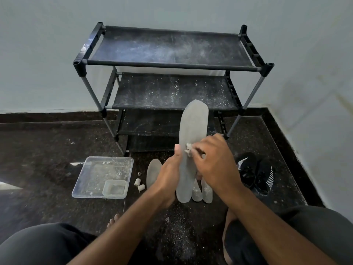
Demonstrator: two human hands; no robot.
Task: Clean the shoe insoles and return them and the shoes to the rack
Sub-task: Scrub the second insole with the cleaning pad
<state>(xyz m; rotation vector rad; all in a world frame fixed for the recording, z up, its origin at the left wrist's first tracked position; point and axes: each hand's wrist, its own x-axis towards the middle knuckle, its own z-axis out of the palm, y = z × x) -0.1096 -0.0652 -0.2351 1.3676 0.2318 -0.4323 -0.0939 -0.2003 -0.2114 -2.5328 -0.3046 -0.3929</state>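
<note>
Black three-tier fabric-and-tube shoe rack [172,64] stands against the wall, shelves dusted white, nothing on them. Clear square plastic tray [91,180] sits on the dark speckled floor [47,150] to the left, with a small tub inside. Pair of black knit shoes [254,175] with white stripes lies right of the hands, near the rack's right leg. Long grey foam insole [193,131] is held up between the hands, long axis near vertical, toe end pointing up toward the rack, heel end down by the wrists. Left hand [170,175] grips its lower left edge, thumb up along the side. Right hand [214,161] pinches a small crumpled white wad [188,149] against the insole's mid face. Three more grey insoles [153,172] lie flat on the floor under the hands, lengthwise toward the rack. Two small white caps [139,184] rest beside the tray. Likely wiping step; the stroke would run along the long axis, right hand nearer.
</note>
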